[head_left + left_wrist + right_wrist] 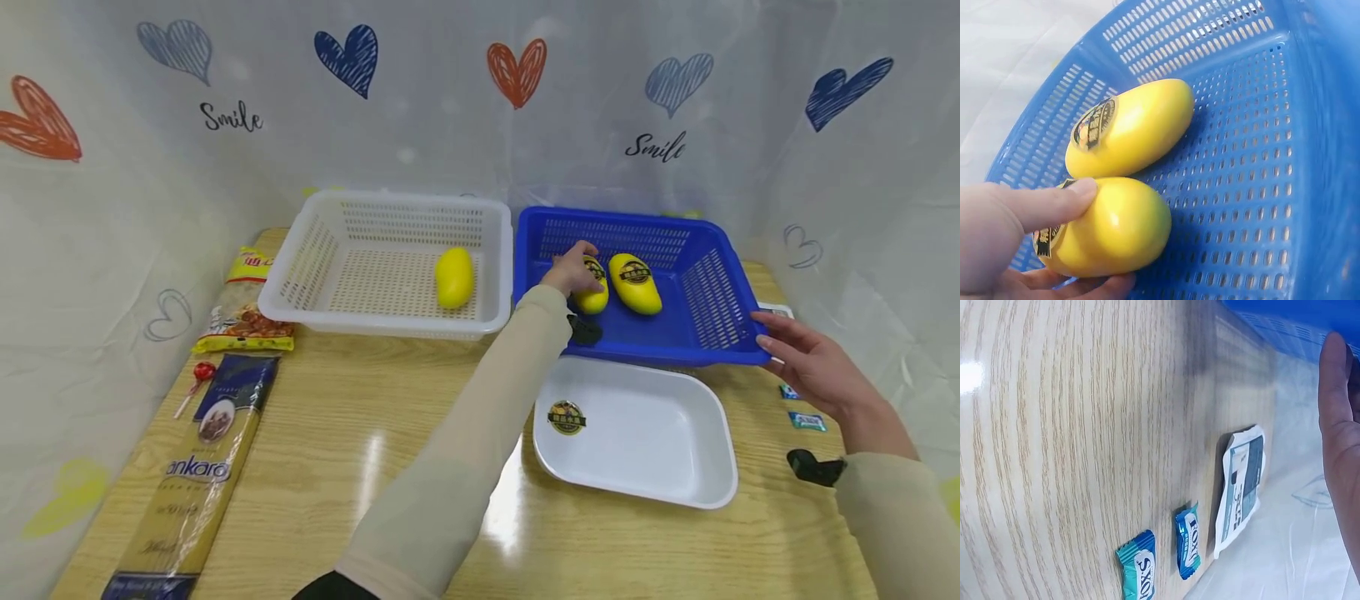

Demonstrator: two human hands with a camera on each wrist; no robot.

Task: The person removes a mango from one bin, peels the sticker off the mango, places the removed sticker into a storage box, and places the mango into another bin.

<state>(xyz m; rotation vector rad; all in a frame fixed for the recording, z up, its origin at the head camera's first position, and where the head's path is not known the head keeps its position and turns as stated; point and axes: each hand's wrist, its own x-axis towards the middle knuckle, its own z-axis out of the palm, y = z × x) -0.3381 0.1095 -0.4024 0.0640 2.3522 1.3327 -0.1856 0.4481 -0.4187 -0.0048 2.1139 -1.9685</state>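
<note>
Left hand [573, 273] grips 1 yellow mango [1121, 225] inside blue basket [667, 354], beside 2nd mango [1147, 122]. Right hand [816, 362], fingers relaxed, touches basket's right corner. Best: thumb opposite fingers, lift clear of neighbour, basket steadied.

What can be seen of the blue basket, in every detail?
The blue basket is rectangular and open-topped, apparently plastic, with slotted walls, a perforated floor and a solid rim. Its mouth faces up. It is towards the back of the table, right of the white basket and behind the white tray. Inside are two yellow mangoes, one gripped by the left hand. The right hand touches the rim's near right corner.
</note>
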